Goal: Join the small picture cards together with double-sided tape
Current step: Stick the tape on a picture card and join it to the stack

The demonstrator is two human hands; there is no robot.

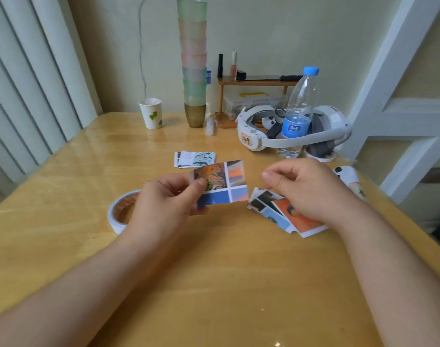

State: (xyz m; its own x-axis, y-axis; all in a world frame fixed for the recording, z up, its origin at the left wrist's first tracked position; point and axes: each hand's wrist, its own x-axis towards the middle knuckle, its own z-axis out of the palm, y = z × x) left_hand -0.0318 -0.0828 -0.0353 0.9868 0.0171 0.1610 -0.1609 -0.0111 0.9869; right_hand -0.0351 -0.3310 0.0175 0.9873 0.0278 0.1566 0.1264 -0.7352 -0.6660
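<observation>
My left hand (163, 199) grips a joined block of small picture cards (229, 184) by its left edge, holding it above the table; autumn, sunset and blue pictures face me. My right hand (304, 186) hovers just to the right of the block with thumb and fingertips pinched together; whether anything is pinched there is too small to tell. Under my right hand lies a fanned pile of loose picture cards (279, 211). A roll of double-sided tape (121, 209) lies on the table behind my left wrist. Another small stack of cards (195, 159) rests farther back.
On the wooden table (214, 284) stand a paper cup (151, 112), a tall stack of plastic cups (194, 63), a water bottle (300, 108), a white headset (294, 131) and a small wooden shelf (256, 82). A small panda-patterned object (346, 174) lies at right.
</observation>
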